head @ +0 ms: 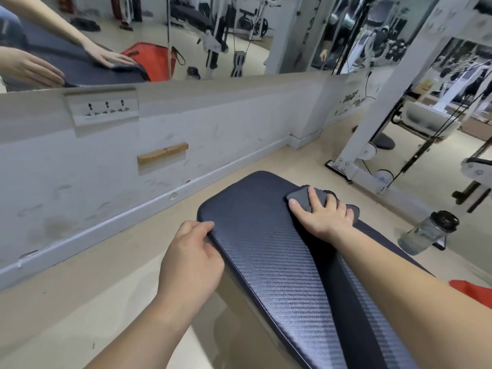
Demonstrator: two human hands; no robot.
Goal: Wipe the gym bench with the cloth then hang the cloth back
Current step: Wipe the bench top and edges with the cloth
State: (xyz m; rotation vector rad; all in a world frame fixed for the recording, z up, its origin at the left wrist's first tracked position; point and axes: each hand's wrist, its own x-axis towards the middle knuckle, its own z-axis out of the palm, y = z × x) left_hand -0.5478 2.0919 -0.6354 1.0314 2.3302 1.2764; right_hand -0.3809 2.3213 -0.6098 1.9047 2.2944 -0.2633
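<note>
A dark blue padded gym bench (255,235) with a woven texture runs from the lower right toward the centre. A dark grey folded cloth (303,199) lies on its far right part. My right hand (322,214) presses flat on the cloth, fingers spread over it. My left hand (190,259) grips the bench's left edge, thumb on top of the pad and fingers curled under.
A white wall with a power socket strip (102,109) and a mirror (213,35) above it stands to the left and ahead. A white cable machine frame (378,129) is at the right. A clear water bottle (426,233) stands on the floor beside the bench. Something red (474,288) lies at lower right.
</note>
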